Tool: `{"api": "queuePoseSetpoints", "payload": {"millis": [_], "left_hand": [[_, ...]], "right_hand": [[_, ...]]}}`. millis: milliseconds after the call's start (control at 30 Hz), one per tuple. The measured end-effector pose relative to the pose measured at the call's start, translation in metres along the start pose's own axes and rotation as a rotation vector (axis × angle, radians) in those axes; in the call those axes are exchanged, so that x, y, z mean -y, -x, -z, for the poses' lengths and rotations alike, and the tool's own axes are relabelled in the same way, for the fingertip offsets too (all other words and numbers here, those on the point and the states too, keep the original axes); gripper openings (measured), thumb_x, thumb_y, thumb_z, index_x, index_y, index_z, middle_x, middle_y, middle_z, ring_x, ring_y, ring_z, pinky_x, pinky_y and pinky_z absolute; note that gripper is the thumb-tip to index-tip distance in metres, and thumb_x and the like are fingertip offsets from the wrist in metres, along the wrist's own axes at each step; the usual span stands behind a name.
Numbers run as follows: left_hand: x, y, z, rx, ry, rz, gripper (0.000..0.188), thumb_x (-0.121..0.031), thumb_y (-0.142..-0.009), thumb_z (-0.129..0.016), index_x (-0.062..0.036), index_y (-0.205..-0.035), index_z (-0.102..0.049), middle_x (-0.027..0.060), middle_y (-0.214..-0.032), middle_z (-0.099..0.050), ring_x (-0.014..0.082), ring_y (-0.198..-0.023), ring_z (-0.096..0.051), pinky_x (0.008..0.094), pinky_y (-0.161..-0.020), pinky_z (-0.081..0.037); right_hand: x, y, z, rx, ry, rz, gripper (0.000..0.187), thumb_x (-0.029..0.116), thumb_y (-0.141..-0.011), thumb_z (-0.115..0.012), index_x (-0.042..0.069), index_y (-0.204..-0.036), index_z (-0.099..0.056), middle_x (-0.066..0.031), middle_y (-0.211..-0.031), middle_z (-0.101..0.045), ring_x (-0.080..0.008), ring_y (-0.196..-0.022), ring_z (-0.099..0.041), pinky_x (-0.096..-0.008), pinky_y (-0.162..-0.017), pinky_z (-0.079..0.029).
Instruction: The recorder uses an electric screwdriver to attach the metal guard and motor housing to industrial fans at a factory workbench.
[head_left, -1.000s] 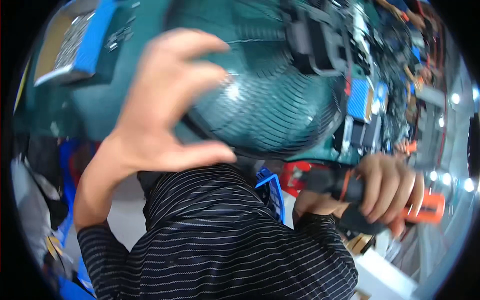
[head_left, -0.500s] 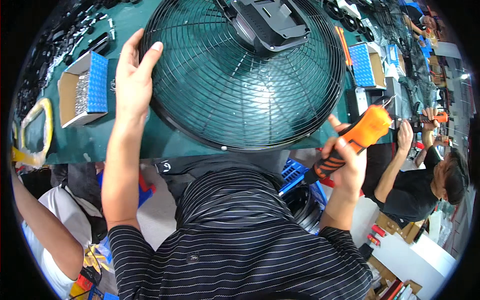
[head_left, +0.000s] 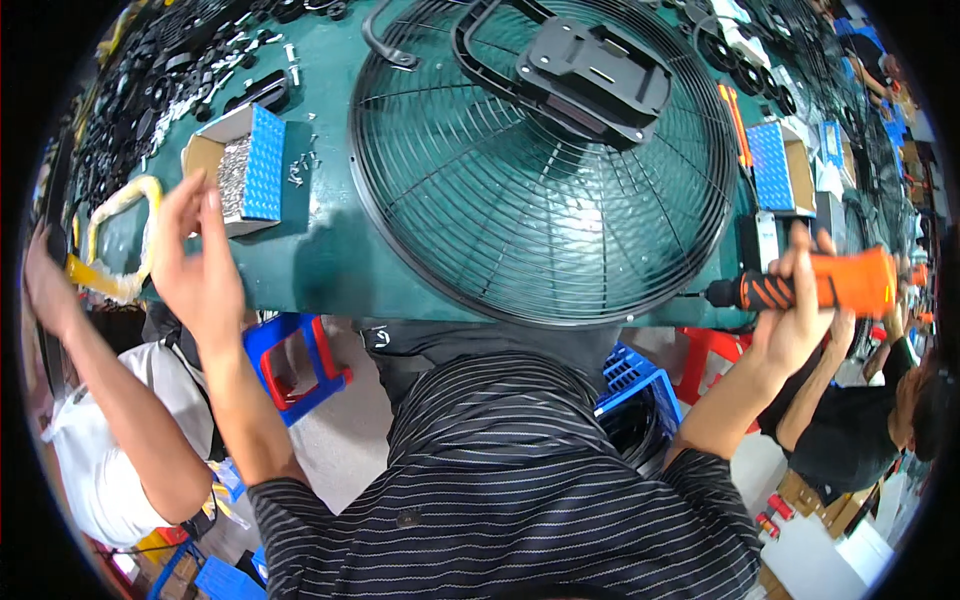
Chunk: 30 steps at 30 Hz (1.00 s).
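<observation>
Green table (head_left: 322, 110) bears grille (head_left: 540, 230); left of it, left hand (head_left: 200, 260) beside box (head_left: 263, 165), finger pinch indeterminable; right of it, right hand's (head_left: 795, 315) fingers wrap driver (head_left: 850, 283); co-workers (head_left: 130, 430) either side.

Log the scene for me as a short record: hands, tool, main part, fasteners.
Left hand: beside open cardboard box; whether it holds anything is unclear
Right hand: gripping electric screwdriver
Tool: orange and black, bit pointing left
Main part: black wire fan grille on green table
Fasteners: screws in box
</observation>
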<state>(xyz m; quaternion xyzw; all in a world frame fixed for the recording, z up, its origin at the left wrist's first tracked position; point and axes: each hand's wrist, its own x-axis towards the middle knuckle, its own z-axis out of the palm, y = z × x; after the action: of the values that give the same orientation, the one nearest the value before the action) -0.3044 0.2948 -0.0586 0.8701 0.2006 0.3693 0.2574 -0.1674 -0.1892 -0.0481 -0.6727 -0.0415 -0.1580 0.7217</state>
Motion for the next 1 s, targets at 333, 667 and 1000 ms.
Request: {"api": "queuePoseSetpoints", "payload": {"millis": [333,667,1000], "left_hand": [[0.045,-0.069,-0.018,0.786,-0.825,-0.050,0.018,-0.014,-0.072,-0.062,-0.0087,-0.085,-0.073,0.0168,-0.084,-0.071,0.0335,-0.082,-0.069,0.0458,-0.073,-0.055],[0.062,-0.060,-0.019,0.756,-0.733,0.060,0.013,-0.015,-0.073,-0.064,-0.0106,-0.081,-0.073,0.0136,-0.081,-0.071,0.0306,-0.082,-0.070,0.0429,-0.072,-0.055],[0.059,-0.061,-0.012,0.707,-0.599,0.092,0.011,-0.016,-0.071,-0.065,-0.0106,-0.079,-0.070,0.0090,-0.081,-0.071,0.0297,-0.081,-0.069,0.0433,-0.069,-0.054]], "right_hand": [[-0.002,0.040,-0.009,0.264,0.038,0.309,0.045,0.011,-0.087,-0.067,-0.003,-0.123,-0.043,-0.0107,-0.088,-0.053,-0.0165,-0.069,-0.051,-0.0302,-0.063,-0.045],[0.013,0.030,-0.018,0.424,-0.178,0.116,0.036,-0.004,-0.084,-0.066,0.002,-0.115,-0.050,-0.0128,-0.088,-0.061,-0.0215,-0.072,-0.059,-0.0339,-0.071,-0.051],[0.006,0.016,-0.017,0.491,-0.152,0.064,0.050,-0.003,-0.084,-0.066,0.000,-0.128,-0.044,-0.0124,-0.084,-0.060,-0.0182,-0.067,-0.057,-0.0292,-0.063,-0.050]]}}
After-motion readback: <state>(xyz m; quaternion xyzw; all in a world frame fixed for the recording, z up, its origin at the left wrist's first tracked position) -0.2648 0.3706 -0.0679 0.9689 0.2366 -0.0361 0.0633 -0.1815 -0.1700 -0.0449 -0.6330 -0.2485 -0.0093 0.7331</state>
